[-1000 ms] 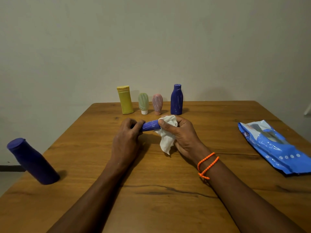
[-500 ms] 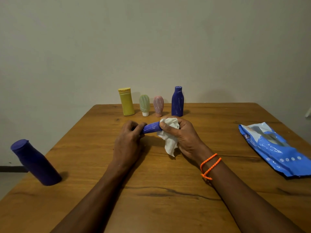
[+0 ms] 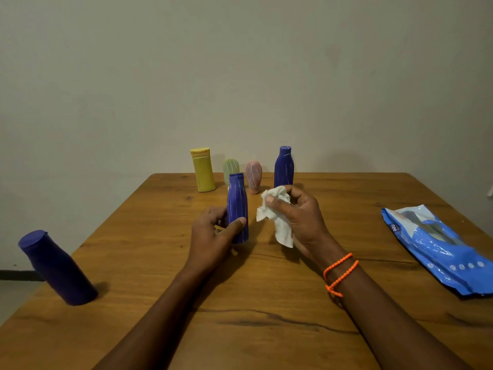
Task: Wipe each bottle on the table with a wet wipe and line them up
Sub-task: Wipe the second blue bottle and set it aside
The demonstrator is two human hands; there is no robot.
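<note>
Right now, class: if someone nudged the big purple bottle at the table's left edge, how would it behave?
The big purple bottle looks tall and narrow-based, so it probably tips easily. Being round, it would likely roll, perhaps off the table.

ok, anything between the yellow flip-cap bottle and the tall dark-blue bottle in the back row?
Head view: the pale green bottle and pink bottle stand between yellow flip-cap bottle and tall dark-blue bottle.

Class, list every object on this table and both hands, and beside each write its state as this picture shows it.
Left hand: grips the small blue bottle.
Small blue bottle: held upright, apart from the wipe.
Right hand: holds the wet wipe.
Wet wipe: crumpled.
Yellow bottle: standing, cap closed.
Green bottle: standing.
Pink bottle: standing.
Tall blue bottle: standing.
Large purple bottle: standing near the table's left edge.
Wipes packet: lying flat.
</note>
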